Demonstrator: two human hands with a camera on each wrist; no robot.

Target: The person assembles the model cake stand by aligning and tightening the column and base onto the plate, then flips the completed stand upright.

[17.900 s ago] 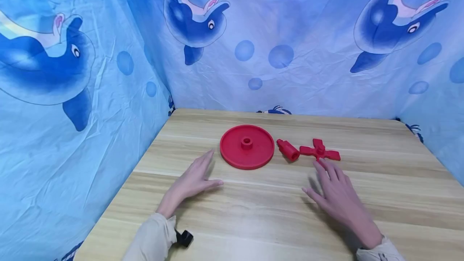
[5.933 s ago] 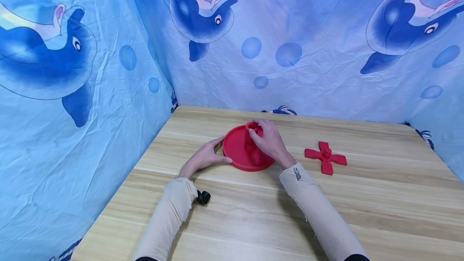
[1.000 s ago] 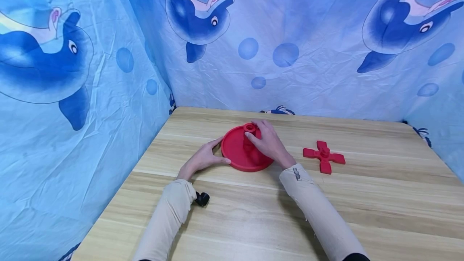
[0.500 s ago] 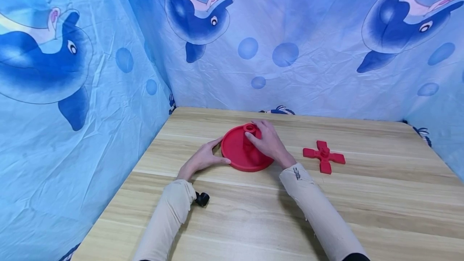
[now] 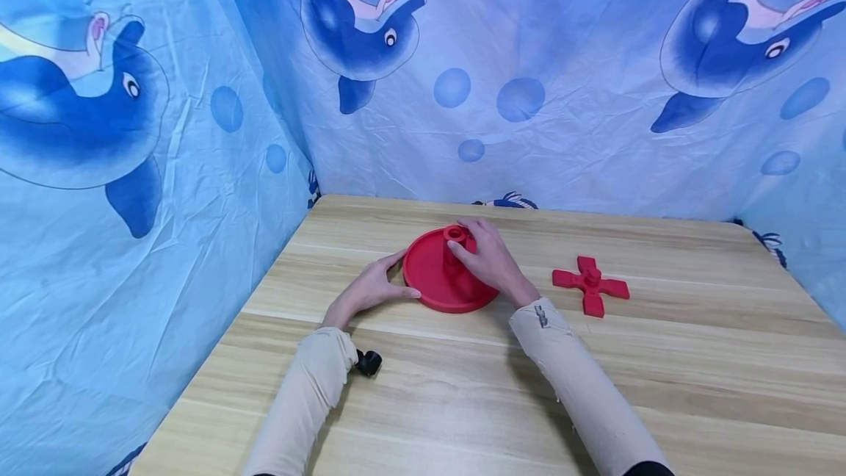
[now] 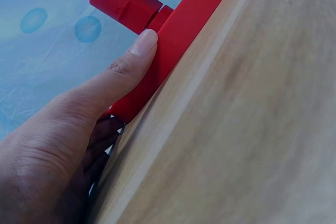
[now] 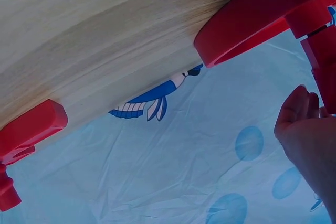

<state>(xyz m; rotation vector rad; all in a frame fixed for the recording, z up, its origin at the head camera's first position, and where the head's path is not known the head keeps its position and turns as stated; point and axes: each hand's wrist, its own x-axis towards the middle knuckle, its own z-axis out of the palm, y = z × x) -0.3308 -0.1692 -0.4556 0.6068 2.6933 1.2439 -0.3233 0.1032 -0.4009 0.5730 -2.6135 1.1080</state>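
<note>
A red round dish-like base point(image 5: 426, 281) with a raised rim lies flat on the table. My left hand point(image 5: 370, 291) holds its left side, thumb against the rim's front and fingers round behind. On the base's central hub stands a red cylindrical post point(image 5: 453, 250), upright, its open hole facing up. My right hand point(image 5: 492, 259) grips this post, thumb on the near side and fingers behind it. In the left wrist view a narrow dark line shows between the post point(image 6: 123, 4) and the hub point(image 6: 160, 18).
Right of the base, a red four-armed cross piece point(image 5: 590, 286) with a central peg lies on the wooden table point(image 5: 449, 402). Blue dolphin-print cloth point(image 5: 562, 153) hangs behind and at both sides. A small black device point(image 5: 369, 363) is at the left wrist.
Since the earliest frame, the post has gone from lying beside the base to standing on its hub, and both hands have taken hold. Over the last second, almost no movement shows.
</note>
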